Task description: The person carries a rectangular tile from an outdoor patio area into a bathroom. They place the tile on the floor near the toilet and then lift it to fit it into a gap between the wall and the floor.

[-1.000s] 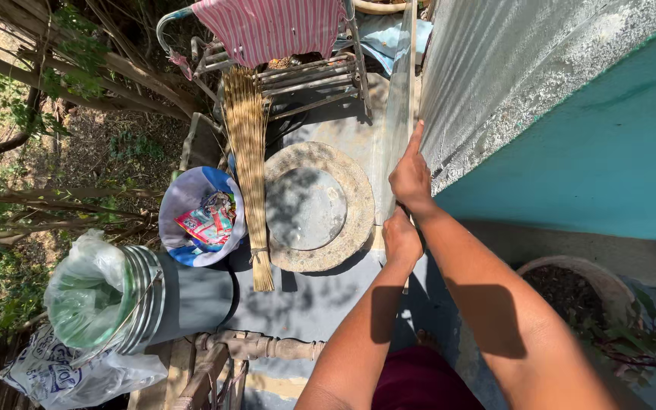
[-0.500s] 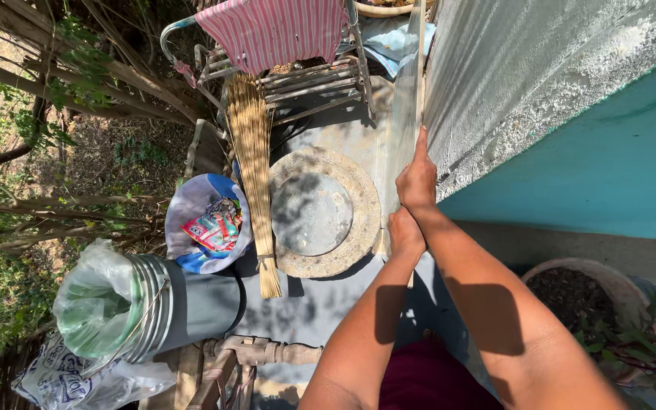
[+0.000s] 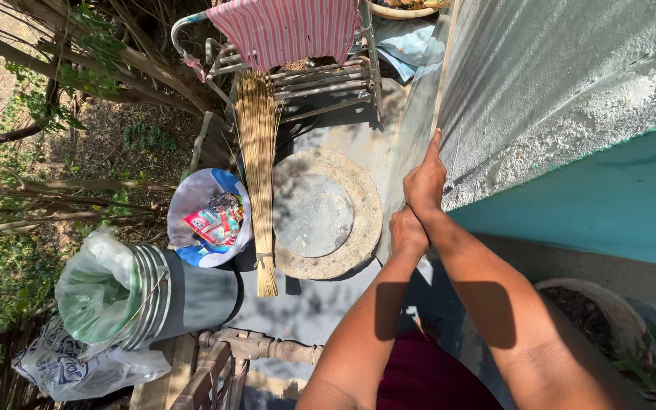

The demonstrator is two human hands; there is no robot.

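1. Your right hand (image 3: 424, 181) presses against the thin pale panel (image 3: 419, 129) at centre frame, one finger stretched up along its edge.
2. Your left hand (image 3: 408, 231) sits just below, fingers curled; whether it clasps the panel, you cannot tell.
3. A broom (image 3: 257, 159) and round stone slab (image 3: 326, 214) lie left of the panel.

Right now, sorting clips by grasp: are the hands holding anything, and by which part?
Both hands, right hand above left hand, grip a thin pole low on its shaft.

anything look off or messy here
The wall beside the right hand is rough, with whitish flaking along the edge above the teal band. A plastic bag lies crumpled beside the lined metal bin. Nothing looks spilled.
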